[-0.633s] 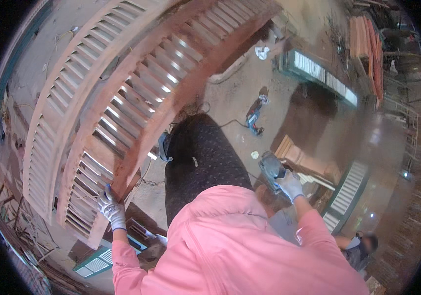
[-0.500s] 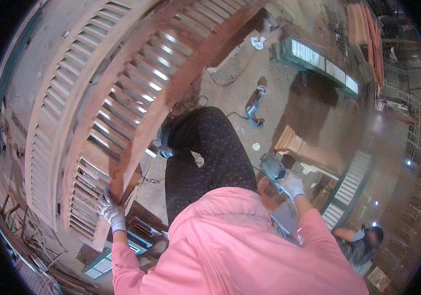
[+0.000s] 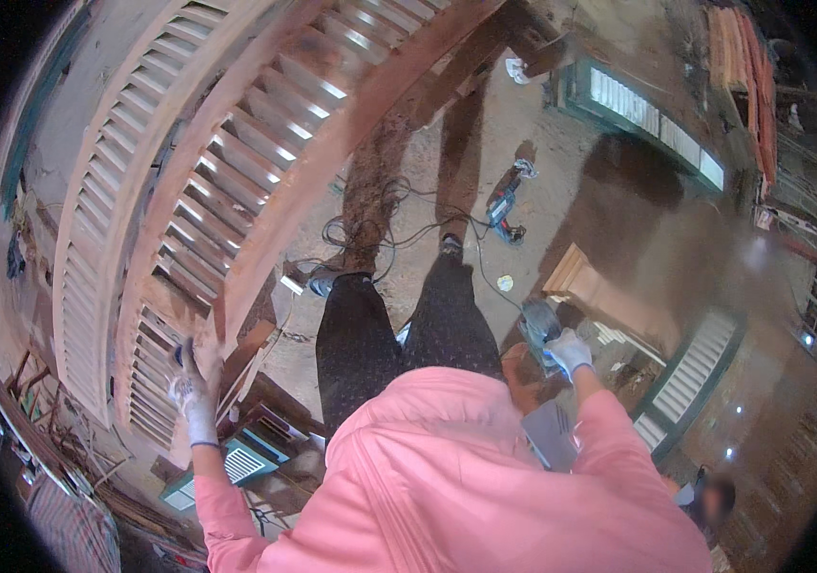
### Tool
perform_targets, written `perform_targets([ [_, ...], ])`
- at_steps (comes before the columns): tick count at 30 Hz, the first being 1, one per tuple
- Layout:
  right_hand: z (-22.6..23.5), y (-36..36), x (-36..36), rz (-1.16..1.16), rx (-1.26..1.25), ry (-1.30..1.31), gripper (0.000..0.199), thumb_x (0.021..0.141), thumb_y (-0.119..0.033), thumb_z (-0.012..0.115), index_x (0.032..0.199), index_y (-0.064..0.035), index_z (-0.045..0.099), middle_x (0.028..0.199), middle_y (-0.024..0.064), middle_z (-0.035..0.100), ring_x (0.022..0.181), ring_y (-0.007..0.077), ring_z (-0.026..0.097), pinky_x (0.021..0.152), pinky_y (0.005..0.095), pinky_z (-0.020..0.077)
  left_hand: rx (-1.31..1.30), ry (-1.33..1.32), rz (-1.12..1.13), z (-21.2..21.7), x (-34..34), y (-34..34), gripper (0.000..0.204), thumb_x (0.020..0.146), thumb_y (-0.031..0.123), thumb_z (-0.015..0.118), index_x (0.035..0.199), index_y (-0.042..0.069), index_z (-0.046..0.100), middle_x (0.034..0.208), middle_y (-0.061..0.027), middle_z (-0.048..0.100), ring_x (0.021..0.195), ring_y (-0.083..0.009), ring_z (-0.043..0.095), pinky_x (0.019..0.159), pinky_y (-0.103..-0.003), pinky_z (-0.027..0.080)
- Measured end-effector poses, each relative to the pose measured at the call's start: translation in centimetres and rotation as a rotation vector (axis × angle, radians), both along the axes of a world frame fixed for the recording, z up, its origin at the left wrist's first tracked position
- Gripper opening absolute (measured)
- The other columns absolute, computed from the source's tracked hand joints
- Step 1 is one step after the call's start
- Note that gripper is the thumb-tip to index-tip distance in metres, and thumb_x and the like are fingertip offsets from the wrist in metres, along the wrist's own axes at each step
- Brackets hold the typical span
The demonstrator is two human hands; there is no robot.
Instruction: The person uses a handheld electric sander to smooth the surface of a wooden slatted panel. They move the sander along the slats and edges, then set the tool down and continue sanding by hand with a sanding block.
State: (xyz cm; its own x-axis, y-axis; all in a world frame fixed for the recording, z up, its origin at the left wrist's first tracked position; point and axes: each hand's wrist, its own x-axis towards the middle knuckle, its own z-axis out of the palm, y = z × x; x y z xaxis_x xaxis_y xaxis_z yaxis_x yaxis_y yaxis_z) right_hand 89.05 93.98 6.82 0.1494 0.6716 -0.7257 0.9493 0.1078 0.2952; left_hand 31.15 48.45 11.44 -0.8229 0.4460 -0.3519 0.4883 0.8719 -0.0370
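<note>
A reddish-brown louvred shutter (image 3: 351, 129) stretches from the near left to the far middle, in front of my legs. My left hand (image 3: 193, 396), in a white glove with dark fingertips, is at its near end with fingers stretched out. Whether it touches the wood I cannot tell. My right hand (image 3: 571, 351), also gloved, grips a grey-blue hand-held power tool (image 3: 540, 323), seemingly a sander. It is held out to my right, apart from the shutter; its underside is hidden.
A paler louvred shutter (image 3: 146, 158) stands further left. A blue power tool (image 3: 502, 208) lies on the floor near tangled black cable (image 3: 370, 234). Green-framed shutters (image 3: 574, 86) lie far right and near right. Another person (image 3: 704, 501) is at the lower right.
My left hand has come off its grip on the shutter's edge, and its fingers have stretched out. My legs have shifted, uncovering cable on the floor. The right hand keeps its tool.
</note>
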Motion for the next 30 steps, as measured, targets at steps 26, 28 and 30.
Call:
perform_targets([
  [26, -53.3, 21.6, -12.0, -0.952, -0.338, 0.889, 0.018, 0.089, -0.023, 0.075, 0.094, -0.0087, 0.067, 0.074, 0.0061, 0.065, 0.057, 0.0227, 0.062, 0.049, 0.0377, 0.0489, 0.534, 0.092, -0.1, -13.0, -2.0, 25.2, 0.079, 0.108, 0.058, 0.042, 0.165, 0.004, 0.031, 0.172, -0.0154, 0.028, 0.16, -0.0293, 0.021, 0.13, -0.042, 0.01],
  [28, -57.2, 21.0, -12.9, -0.945, -0.216, 0.993, 0.018, 0.089, -0.023, 0.076, 0.094, -0.0083, 0.066, 0.074, 0.0062, 0.065, 0.056, 0.0223, 0.061, 0.048, 0.037, 0.049, 0.342, 0.15, -0.133, -11.9, -2.2, 24.1, 0.075, 0.11, 0.053, 0.039, 0.165, 0.002, 0.029, 0.172, -0.015, 0.028, 0.16, -0.0277, 0.021, 0.13, -0.04, 0.01],
  [30, -61.6, 20.6, -13.4, -0.866, -0.044, 1.075, 0.019, 0.088, -0.021, 0.076, 0.097, -0.0074, 0.065, 0.074, 0.0063, 0.064, 0.056, 0.0215, 0.061, 0.047, 0.0362, 0.049, 0.352, 0.143, -0.07, -12.1, -1.9, 21.2, 0.068, 0.106, 0.035, 0.042, 0.165, 0.004, 0.029, 0.171, -0.0154, 0.029, 0.158, -0.0292, 0.024, 0.128, -0.04, 0.014],
])
